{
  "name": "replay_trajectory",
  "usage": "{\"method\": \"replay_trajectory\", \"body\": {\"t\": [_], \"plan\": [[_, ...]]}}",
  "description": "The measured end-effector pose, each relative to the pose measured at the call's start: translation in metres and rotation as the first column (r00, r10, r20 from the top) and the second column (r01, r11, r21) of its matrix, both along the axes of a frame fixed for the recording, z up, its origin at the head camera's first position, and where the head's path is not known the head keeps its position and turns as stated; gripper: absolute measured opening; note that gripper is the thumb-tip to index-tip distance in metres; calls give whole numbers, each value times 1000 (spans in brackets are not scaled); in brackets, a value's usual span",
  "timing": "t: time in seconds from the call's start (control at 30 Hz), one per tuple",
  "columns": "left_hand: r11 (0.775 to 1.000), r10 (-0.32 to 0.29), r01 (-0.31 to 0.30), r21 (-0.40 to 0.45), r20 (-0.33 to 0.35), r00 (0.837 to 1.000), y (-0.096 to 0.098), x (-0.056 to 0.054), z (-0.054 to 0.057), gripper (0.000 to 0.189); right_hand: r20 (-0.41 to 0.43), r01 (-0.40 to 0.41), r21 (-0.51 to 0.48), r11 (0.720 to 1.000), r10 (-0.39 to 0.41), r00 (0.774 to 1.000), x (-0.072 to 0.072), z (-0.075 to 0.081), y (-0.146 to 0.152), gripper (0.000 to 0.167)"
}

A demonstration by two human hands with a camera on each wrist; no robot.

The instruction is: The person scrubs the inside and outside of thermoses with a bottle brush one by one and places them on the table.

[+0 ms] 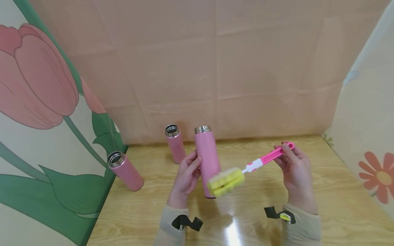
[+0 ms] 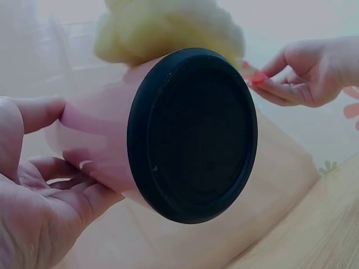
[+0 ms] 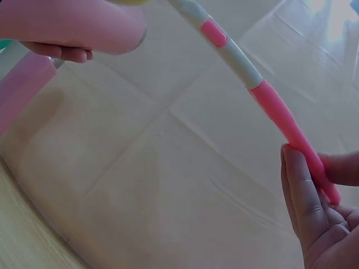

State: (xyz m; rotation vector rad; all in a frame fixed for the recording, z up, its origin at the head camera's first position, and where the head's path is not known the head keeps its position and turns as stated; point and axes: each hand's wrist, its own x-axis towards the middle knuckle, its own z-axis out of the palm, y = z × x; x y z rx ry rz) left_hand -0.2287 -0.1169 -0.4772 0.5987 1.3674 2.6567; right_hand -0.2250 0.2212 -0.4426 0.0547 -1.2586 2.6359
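In the head view my left hand (image 1: 187,171) grips a tall pink bottle (image 1: 207,150) round its middle, the steel mouth tilted up and away. Its black base (image 2: 193,137) faces the left wrist camera. My right hand (image 1: 297,171) pinches the pink handle end of a sponge bottle brush (image 1: 271,156) between thumb and fingers. The brush's yellow sponge head (image 1: 227,181) overlaps the bottle's lower side in the head view, outside the bottle. The right wrist view shows the handle (image 3: 280,115) with its white and pink neck, fingertips closed near its end.
Two shorter pink bottles without lids stand on the wooden table (image 1: 323,191): one bottle (image 1: 126,172) at the left edge, another bottle (image 1: 176,145) behind my left hand. A beige cloth backdrop (image 1: 246,85) hangs behind, and a flower-patterned wall (image 1: 369,143) borders the right side.
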Motion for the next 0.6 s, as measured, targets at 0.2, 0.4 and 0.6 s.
{"method": "replay_trajectory", "body": {"t": [0.2,0.4,0.6], "plan": [[1000,-6,6,-27,-16,1000,2,0,-1,48,34,76,-116,990,-73,997,-1,3,-4,10],[998,-25,23,-51,-29,999,4,2,-1,53,80,160,-193,968,-147,986,-2,5,-8,18],[996,-75,73,-44,-47,996,4,2,-2,57,94,228,-264,937,-211,973,-4,6,-13,20]]}}
